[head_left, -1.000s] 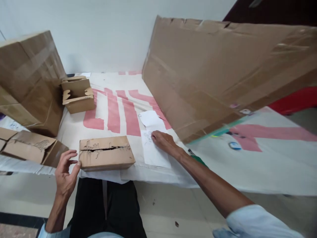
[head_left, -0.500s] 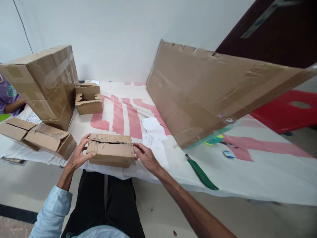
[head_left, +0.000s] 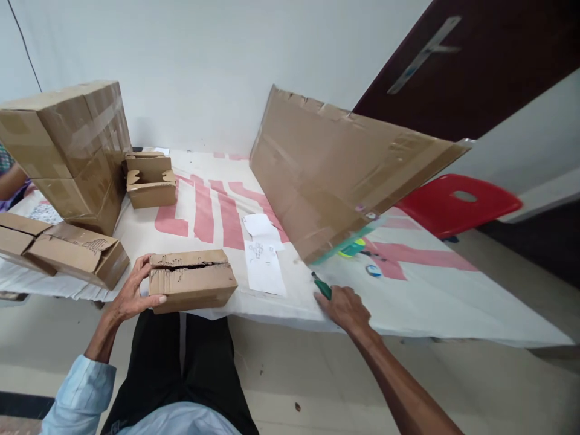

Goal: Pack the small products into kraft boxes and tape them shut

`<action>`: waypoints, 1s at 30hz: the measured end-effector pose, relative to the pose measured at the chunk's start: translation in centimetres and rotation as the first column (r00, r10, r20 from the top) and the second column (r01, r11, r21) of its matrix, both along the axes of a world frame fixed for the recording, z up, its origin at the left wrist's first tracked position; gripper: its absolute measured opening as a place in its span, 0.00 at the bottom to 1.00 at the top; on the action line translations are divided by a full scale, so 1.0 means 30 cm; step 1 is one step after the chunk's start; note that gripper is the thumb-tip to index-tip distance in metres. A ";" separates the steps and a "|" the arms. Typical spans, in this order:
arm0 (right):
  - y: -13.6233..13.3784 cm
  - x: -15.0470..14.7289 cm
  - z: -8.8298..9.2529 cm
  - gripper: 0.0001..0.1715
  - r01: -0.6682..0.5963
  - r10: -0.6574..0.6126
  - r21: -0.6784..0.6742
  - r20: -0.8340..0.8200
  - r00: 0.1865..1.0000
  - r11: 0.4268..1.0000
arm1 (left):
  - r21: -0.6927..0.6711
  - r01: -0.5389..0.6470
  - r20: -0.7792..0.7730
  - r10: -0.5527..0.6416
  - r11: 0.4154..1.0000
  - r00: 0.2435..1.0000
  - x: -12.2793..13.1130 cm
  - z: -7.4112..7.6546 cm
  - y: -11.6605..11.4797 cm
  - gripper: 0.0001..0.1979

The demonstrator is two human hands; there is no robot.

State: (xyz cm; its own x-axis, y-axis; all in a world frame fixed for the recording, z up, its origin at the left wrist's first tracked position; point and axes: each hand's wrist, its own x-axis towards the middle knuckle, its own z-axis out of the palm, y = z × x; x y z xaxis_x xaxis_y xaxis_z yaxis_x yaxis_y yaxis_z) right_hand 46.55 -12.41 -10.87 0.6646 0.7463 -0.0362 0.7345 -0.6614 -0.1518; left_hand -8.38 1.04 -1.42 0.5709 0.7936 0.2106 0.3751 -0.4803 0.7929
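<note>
A small closed cardboard box [head_left: 193, 280] with a torn top seam sits at the table's near edge. My left hand [head_left: 130, 292] grips its left end, thumb along the front face. My right hand [head_left: 345, 306] is off to the right at the table edge, fingers closed over a green-handled tool [head_left: 321, 286] whose tip sticks out toward the far left. Between the box and that hand lie white paper sheets [head_left: 262, 258] with small drawings.
A large flat cardboard sheet [head_left: 335, 169] leans across the table's right half. A big taped carton [head_left: 72, 145], a small open box [head_left: 151, 179] and another flattened box [head_left: 67, 254] stand at left. A red chair [head_left: 457, 202] is at right; another person's arm [head_left: 9, 181] shows far left.
My right hand left the small box's right end and moved right to the green-handled tool. My left hand stays on the box's left end. The view shifted right.
</note>
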 end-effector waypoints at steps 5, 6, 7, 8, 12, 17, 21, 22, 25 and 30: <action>-0.029 0.005 -0.039 0.19 0.128 -0.122 0.182 -0.047 0.991 0.975 | -0.004 0.000 0.017 0.000 1.000 1.000 0.000 -0.009 -0.012 0.37; -0.030 -0.003 -0.033 0.23 0.166 -0.161 0.213 -0.040 0.986 0.963 | -0.015 0.002 0.014 -0.001 1.000 1.000 -0.002 -0.009 -0.014 0.37; -0.030 -0.013 -0.020 0.27 0.201 -0.200 0.239 -0.025 0.979 0.950 | -0.023 0.002 0.006 -0.002 1.000 1.000 -0.003 -0.007 -0.016 0.37; -0.028 -0.027 0.002 0.30 0.219 -0.221 0.274 -0.025 0.975 0.936 | -0.028 0.003 -0.005 -0.003 1.000 1.000 -0.005 -0.004 -0.016 0.37; 0.005 -0.175 0.193 0.34 -0.079 0.229 0.451 -0.290 0.929 0.889 | -0.035 0.008 -0.028 -0.009 0.999 1.000 -0.004 0.012 -0.014 0.39; 0.125 -0.485 0.528 0.18 -0.655 0.835 0.528 -0.241 0.494 0.540 | -0.040 0.000 -0.012 -0.001 0.999 1.000 -0.002 0.017 -0.016 0.45; 0.222 -0.570 0.665 0.15 -0.812 0.885 0.351 -0.207 0.418 0.466 | -0.036 0.007 -0.002 -0.007 0.999 1.000 -0.004 0.010 -0.019 0.45; 0.235 -0.560 0.671 0.14 -0.814 0.884 0.343 -0.196 0.425 0.468 | -0.035 0.006 0.005 -0.006 0.999 1.000 -0.004 0.009 -0.018 0.46; 0.234 -0.489 0.607 0.17 -0.709 0.835 0.459 -0.161 0.526 0.535 | -0.040 0.006 0.027 -0.005 0.999 1.000 -0.002 0.004 -0.015 0.53; 0.150 -0.400 0.248 0.19 -0.449 0.578 0.439 -0.220 0.786 0.778 | -0.068 0.022 0.051 -0.018 0.997 0.999 0.000 -0.001 -0.011 0.61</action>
State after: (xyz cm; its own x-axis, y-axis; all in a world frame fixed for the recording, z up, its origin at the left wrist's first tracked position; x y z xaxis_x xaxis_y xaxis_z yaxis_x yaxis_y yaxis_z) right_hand 34.54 -7.91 -3.44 0.1722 0.9735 0.1501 0.8096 -0.0531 -0.5846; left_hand -8.38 0.71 -1.44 0.5768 0.7956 0.1852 0.3244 -0.4312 0.8419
